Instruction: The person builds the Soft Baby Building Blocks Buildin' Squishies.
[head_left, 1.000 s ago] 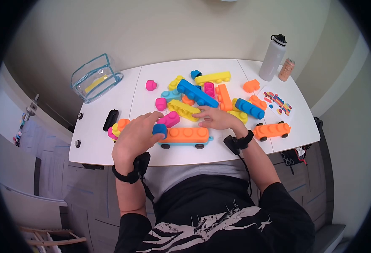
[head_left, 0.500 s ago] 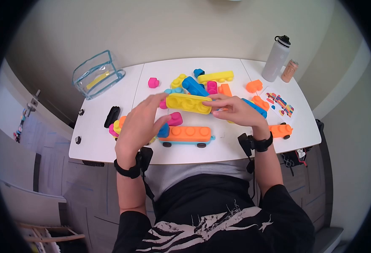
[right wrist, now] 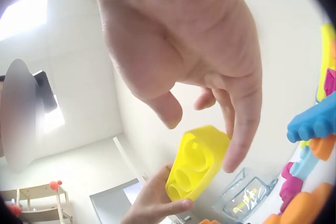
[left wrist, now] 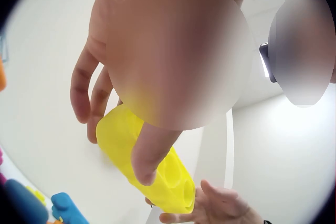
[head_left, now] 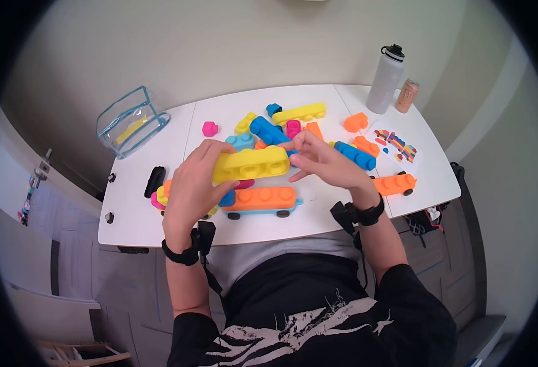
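Observation:
My left hand (head_left: 190, 180) grips the left end of a long yellow toy block (head_left: 252, 164), thumb on the near side, holding it up over the table. Hollow round sockets show on the block's open face (right wrist: 195, 155) in the right wrist view. My right hand (head_left: 329, 162) is at the block's other end, its thumb off the block and its index fingertip beside the edge. Below the block, a wheeled light blue base (head_left: 260, 210) carries an orange studded block (head_left: 266, 197). A blue block (head_left: 227, 199) at its left end is partly covered by my left hand.
Blue, yellow, pink and orange blocks lie behind, including a long blue one (head_left: 270, 130). An orange wheeled piece (head_left: 396, 183) and a picture sheet (head_left: 394, 144) are on the right. A bottle (head_left: 385, 82), a can (head_left: 407, 96) and a clear bag (head_left: 131, 125) stand farther back.
The yellow block has been lifted off the table, then moved left and toward me, turning. My right hand held its right end half a second ago and has since let go.

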{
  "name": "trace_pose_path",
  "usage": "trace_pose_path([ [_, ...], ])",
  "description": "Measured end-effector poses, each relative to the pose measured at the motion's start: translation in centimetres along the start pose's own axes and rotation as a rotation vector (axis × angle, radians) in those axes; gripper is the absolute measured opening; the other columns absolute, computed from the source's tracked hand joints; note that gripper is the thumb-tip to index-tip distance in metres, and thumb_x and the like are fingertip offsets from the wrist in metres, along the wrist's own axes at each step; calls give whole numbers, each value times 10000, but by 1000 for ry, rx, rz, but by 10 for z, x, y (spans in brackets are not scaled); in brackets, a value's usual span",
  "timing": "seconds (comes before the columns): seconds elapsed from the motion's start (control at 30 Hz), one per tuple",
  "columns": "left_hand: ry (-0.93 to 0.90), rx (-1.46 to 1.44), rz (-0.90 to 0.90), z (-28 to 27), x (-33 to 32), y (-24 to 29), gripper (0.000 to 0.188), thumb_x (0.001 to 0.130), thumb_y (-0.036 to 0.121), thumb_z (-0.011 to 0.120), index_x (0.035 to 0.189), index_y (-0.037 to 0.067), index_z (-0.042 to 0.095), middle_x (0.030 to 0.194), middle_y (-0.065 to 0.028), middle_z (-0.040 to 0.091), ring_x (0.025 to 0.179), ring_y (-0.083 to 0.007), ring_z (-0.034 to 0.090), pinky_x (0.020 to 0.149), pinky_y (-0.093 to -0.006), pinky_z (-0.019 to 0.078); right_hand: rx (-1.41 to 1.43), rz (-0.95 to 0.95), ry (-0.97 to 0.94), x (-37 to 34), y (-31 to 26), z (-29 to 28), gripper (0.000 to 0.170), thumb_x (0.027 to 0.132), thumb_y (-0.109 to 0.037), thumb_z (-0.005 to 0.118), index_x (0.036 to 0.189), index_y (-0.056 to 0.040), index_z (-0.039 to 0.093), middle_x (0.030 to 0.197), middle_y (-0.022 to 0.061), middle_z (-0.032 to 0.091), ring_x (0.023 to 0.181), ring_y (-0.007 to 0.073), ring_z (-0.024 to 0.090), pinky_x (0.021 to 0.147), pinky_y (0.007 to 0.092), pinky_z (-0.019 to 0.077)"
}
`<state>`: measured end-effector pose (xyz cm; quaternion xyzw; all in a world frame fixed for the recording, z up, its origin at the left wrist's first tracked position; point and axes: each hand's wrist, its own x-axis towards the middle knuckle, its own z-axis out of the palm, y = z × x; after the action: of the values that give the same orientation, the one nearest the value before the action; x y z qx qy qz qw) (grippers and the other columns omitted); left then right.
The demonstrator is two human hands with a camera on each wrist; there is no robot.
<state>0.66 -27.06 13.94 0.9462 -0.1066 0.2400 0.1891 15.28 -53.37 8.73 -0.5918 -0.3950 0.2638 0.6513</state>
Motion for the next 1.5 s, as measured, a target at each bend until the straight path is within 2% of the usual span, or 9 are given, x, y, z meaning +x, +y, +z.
trace_pose_path([
  [0.07,17,16,19,3,2,4,543,747,88,920,1207,99,634,1153,-91,678,1045,-356,700,877,-436,578,-57,72,56,2,5,5,364,1084,-212,676,1312,-37,454,1287,149,631,1133,186,678,878,359,640],
  [0.13,-71,46,-66,7,1,7,542,709,22,895,1167,90,615,1162,-110,666,1056,-367,690,864,-443,571,-115,84,37,3,1,6,407,1065,-220,703,1327,-33,455,1280,145,619,1142,196,675,888,358,636],
  [0.27,-38,79,-2,19,2,4,549,714,13,889,1175,99,604,1210,-104,650,1134,-360,664,880,-451,563,-368,36,-48,-3,6,5,554,976,-207,792,1384,-43,454,1345,142,576,1174,245,670,925,374,622],
  [0.43,79,52,63,34,7,21,677,740,35,894,1334,104,576,1380,-132,607,1270,-382,613,990,-460,564,-489,27,-3,-7,-6,10,562,898,-90,820,1365,-112,508,1365,100,540,1255,250,615,985,400,613],
  [0.67,-40,17,44,8,-3,13,805,760,107,921,1479,107,559,1504,-142,587,1365,-377,588,1084,-443,539,-797,-47,17,-13,-7,-2,506,826,-44,848,1269,-109,613,1284,69,583,1172,248,633,952,380,631],
  [0.9,-231,37,-166,-13,-13,-14,587,818,84,860,1377,102,681,1329,-141,727,1244,-331,684,1057,-433,546,-904,-48,-67,-12,2,3,490,812,-20,851,1239,-102,624,1238,55,596,1132,248,632,908,367,627],
  [1.0,-392,88,-259,-8,-14,-25,396,843,76,817,1235,90,762,1207,-145,766,1121,-324,731,977,-423,577,-898,-35,-110,-10,7,8,502,804,-20,860,1238,-98,622,1244,64,599,1119,262,640,904,367,624],
  [1.1,-379,67,-277,-4,-12,-24,384,848,78,826,1226,71,763,1102,-145,768,1097,-346,713,957,-438,570,-929,-38,-77,-8,9,14,503,806,-22,860,1244,-93,623,1250,74,601,1103,274,652,900,369,617],
  [1.5,-393,60,-158,16,-10,-23,363,869,116,823,1221,76,741,1119,-138,754,1089,-341,715,946,-446,576,-938,-72,-115,-6,16,22,479,817,-35,862,1241,-104,650,1244,71,623,1097,292,670,893,393,590],
])
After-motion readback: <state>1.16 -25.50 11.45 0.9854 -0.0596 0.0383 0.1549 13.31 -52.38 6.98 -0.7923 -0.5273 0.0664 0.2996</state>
